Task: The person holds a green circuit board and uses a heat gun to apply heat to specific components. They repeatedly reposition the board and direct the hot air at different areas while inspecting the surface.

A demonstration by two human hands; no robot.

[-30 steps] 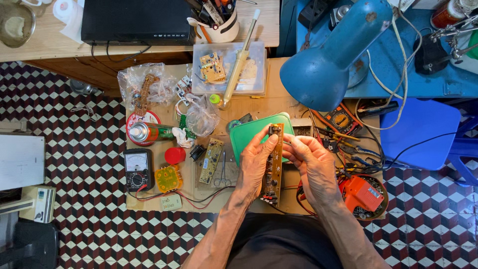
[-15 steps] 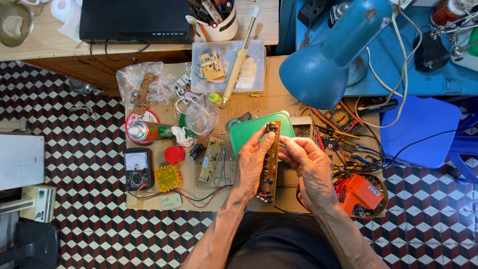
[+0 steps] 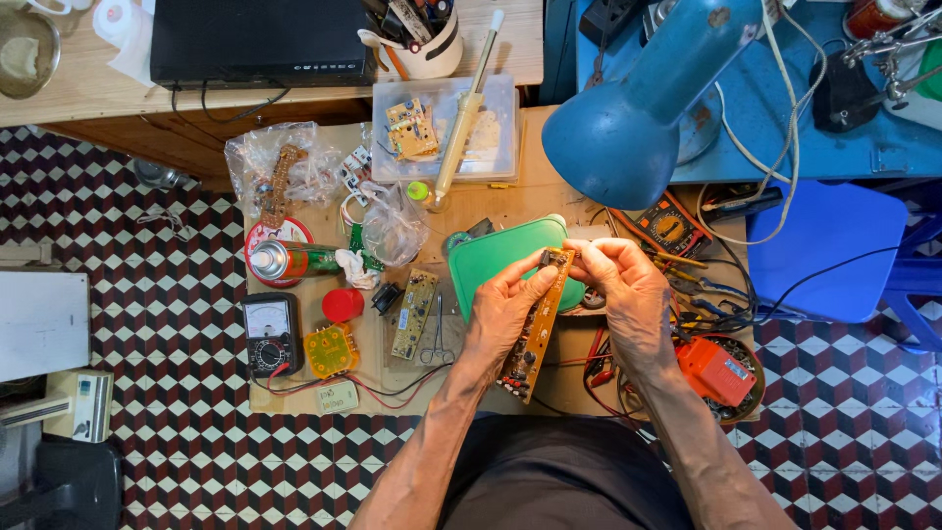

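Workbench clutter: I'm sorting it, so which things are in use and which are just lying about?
In use: long circuit board, left hand, right hand.
Lying about: analog multimeter, spray can, red cap, blue lamp, green lid.

Two bare hands, left (image 3: 505, 306) and right (image 3: 628, 294), are over the wooden bench (image 3: 510, 196). I count three loose circuit boards: a long orange-brown one (image 3: 537, 329), a narrow green one (image 3: 415, 312) and a small tan one (image 3: 410, 129). There are two meters, one black analogue multimeter (image 3: 270, 332) and one orange-faced multimeter (image 3: 670, 228). One blue desk lamp (image 3: 638, 118), one red spray can (image 3: 294, 261).
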